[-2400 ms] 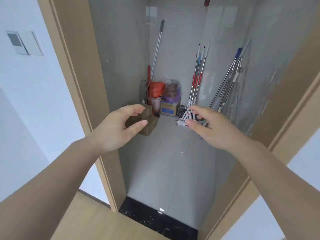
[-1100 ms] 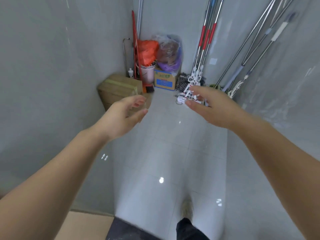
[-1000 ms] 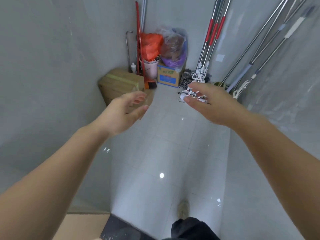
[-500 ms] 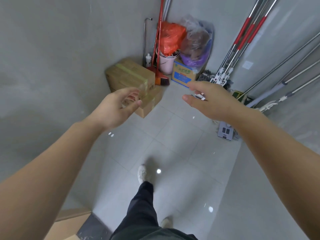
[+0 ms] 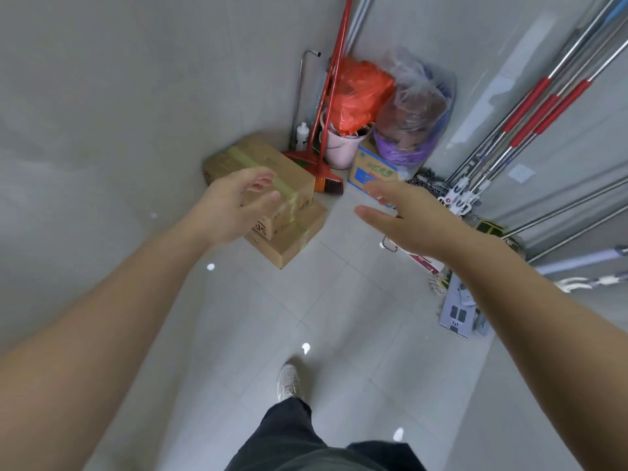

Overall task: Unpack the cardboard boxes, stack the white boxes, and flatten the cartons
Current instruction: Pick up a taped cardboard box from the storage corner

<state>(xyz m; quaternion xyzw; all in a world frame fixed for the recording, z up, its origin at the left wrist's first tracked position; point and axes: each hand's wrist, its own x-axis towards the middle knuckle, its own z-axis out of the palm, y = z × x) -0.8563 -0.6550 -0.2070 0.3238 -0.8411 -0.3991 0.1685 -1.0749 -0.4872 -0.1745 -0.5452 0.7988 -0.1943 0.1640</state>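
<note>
Storage closet: person has stepped in from the doorway, now w/ both arms out. Left hand and right hand spread, holding nothing. Stacked cardboard boxes sit just beyond left fingertips, tape intact; unpacking apparently not yet begun.

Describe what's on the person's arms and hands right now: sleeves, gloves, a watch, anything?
Nothing is worn on them. The left hand and right hand are bare, without gloves, and no rings show on the fingers, though they are slightly blurred. Both forearms are uncovered as far as the frame shows, with no sleeve edge, watch or wristband visible. Below are dark trousers and a light shoe.
</note>
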